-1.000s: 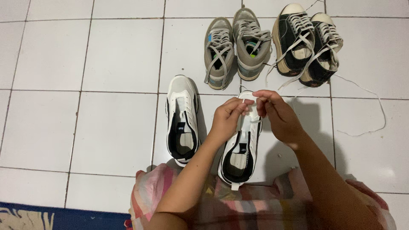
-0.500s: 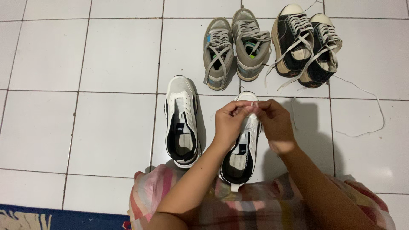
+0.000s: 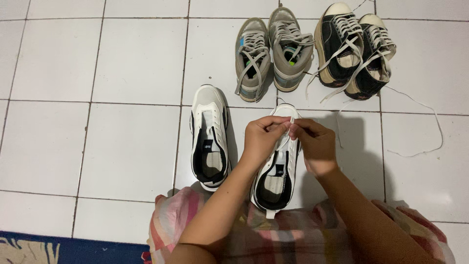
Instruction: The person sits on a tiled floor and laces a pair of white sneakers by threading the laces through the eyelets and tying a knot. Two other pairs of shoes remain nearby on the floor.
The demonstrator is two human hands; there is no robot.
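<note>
Pinching a white lace [image 3: 291, 121] between them, the left hand [image 3: 260, 139] and right hand [image 3: 315, 144] met with fingertips closed over the toe of a white sneaker [image 3: 276, 168] on the tiled floor [image 3: 122, 63]. Its mate [image 3: 209, 137], a small dark tongue label showing, lay left of the left grip; grey sneakers [image 3: 271, 54] and black sneakers [image 3: 354, 46] stood beyond.

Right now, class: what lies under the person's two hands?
A white sneaker with a white lace that the left hand and right hand pinch; its laced front is mostly covered.
</note>
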